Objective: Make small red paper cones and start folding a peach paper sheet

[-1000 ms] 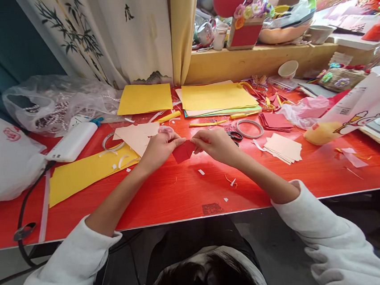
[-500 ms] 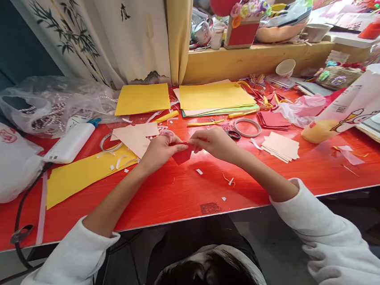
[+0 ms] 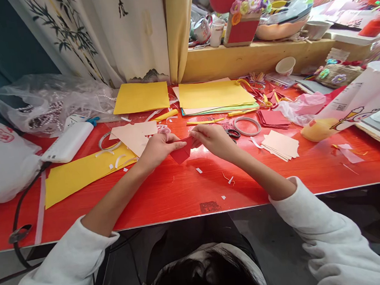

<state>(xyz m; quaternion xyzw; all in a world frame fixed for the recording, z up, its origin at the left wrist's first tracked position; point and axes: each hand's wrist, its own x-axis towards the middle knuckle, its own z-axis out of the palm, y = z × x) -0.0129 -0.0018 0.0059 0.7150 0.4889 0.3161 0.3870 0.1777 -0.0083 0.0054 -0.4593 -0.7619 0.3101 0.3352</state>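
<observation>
My left hand (image 3: 159,149) pinches a small folded piece of red paper (image 3: 181,154) between thumb and fingers, just above the table. At the paper's upper right corner, the closed fingertips of my right hand (image 3: 210,139) meet its edge; what exactly lies between them is partly hidden. Behind my left hand, a pink looped object (image 3: 164,131) is partly covered. Black scissor handles (image 3: 233,134) show just beyond my right hand. Pale pink paper (image 3: 134,135) lies left of my left hand.
Yellow sheets (image 3: 140,97) and a stack of coloured paper (image 3: 217,96) lie at the back. Tape rolls (image 3: 247,126), red squares (image 3: 273,119) and pale squares (image 3: 280,145) are on the right. A white cup (image 3: 344,105) lies tilted at far right. Plastic bags (image 3: 3,156) crowd the left.
The red paper has turned and shifted slightly left with my left hand, and more of it shows. My right fingertips have drawn a little apart from the left ones.
</observation>
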